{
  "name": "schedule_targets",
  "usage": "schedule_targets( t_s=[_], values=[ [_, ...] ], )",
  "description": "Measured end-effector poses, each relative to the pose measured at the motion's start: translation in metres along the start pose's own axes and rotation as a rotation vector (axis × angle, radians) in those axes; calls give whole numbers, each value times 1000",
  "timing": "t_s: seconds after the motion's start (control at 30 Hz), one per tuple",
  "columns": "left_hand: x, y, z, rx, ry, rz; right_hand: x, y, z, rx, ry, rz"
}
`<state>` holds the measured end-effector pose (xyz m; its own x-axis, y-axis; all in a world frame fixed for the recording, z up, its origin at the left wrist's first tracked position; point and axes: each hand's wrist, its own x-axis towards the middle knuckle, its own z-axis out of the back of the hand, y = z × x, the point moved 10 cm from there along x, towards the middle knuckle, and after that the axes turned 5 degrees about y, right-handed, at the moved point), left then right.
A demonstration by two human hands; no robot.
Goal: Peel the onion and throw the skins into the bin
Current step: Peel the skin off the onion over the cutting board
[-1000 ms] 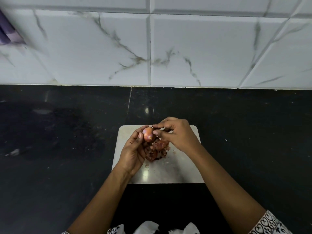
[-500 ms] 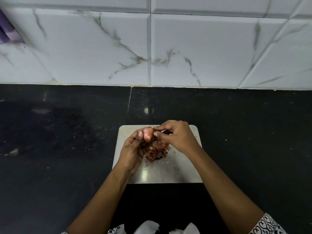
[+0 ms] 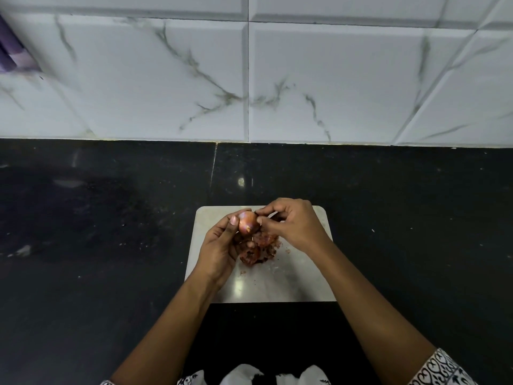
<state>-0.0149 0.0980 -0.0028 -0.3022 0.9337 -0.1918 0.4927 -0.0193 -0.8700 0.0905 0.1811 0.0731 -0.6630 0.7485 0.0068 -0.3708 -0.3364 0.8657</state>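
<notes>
A small pinkish-red onion (image 3: 248, 223) is held above a pale cutting board (image 3: 291, 284). My left hand (image 3: 219, 251) grips it from the left, thumb on its upper side. My right hand (image 3: 291, 226) meets it from the right, thumb and forefinger pinched at the onion's top right edge on its skin. A heap of reddish-brown skins (image 3: 258, 250) lies on the board just below the onion, partly hidden by my left fingers. No bin is in view.
The board lies on a black stone counter (image 3: 111, 245) with small specks and a pale scrap at the far left (image 3: 23, 250). White marbled wall tiles (image 3: 249, 79) rise behind. A purple object (image 3: 11, 51) shows at the top left edge.
Both hands stay over the board with the onion between them. The right fingers have shifted slightly along the onion's top; the onion shows a bit more of its face.
</notes>
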Motion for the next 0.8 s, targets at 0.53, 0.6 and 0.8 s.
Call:
schedule_targets(
  t_s=[0.53, 0.6, 0.8],
  values=[
    [-2, -2, -5, 75, 29, 17, -2, -4, -1, -14, -11, 10],
    [-2, -1, -8, 57, 32, 29, -1, -6, 0, -29, -20, 5],
    [0, 12, -8, -36, -8, 82, -3, -16, -2, 29, 30, -66]
  ],
)
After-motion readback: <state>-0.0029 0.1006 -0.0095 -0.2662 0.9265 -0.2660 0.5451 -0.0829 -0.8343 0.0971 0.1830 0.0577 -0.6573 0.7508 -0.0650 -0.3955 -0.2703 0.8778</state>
